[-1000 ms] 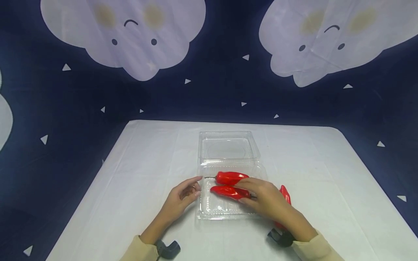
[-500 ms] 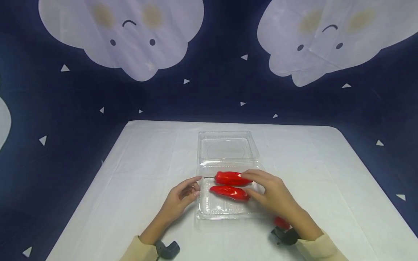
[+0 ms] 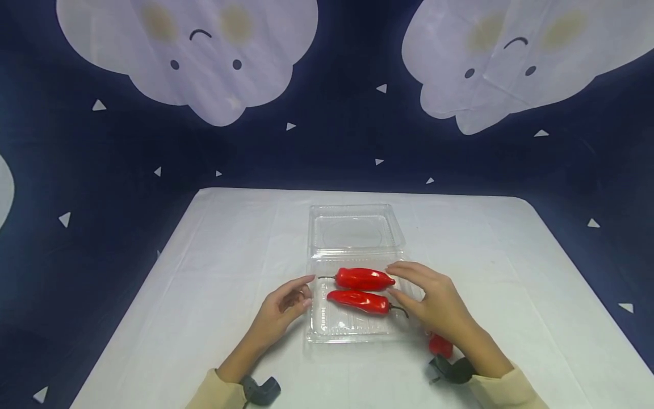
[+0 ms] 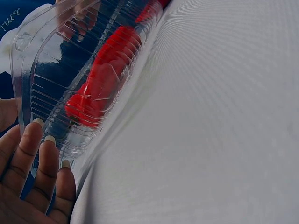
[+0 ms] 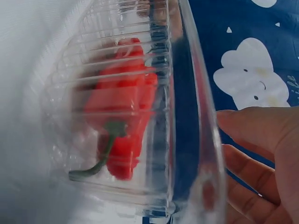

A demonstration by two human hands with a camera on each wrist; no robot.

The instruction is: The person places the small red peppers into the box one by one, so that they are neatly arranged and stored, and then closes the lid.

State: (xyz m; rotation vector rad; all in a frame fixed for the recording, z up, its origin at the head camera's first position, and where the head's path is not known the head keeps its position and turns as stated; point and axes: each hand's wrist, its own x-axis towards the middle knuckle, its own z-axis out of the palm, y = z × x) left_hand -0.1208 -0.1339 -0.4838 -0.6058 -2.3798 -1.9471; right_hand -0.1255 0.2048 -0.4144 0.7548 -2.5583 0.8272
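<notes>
A clear plastic clamshell box (image 3: 347,330) lies unfolded on the table, its lid (image 3: 355,233) laid back on the far side. Inside the base are two red peppers, the farther pepper (image 3: 363,279) with its stem to the left, the nearer pepper (image 3: 360,301) with its stem to the right. My left hand (image 3: 280,309) is at the box's left wall, fingertips at or touching the plastic, holding nothing. Over the right side of the box, my right hand (image 3: 434,295) has its fingers spread, near the peppers' ends and gripping nothing.
Another red pepper (image 3: 440,345) lies to the right of the box, mostly hidden under my right hand and wrist. White cloth covers the table (image 3: 245,238). A dark blue backdrop (image 3: 347,153) with clouds hangs behind it.
My right hand has let go of the nearer pepper and drawn back to the right, uncovering its stem. My left hand has stayed in place.
</notes>
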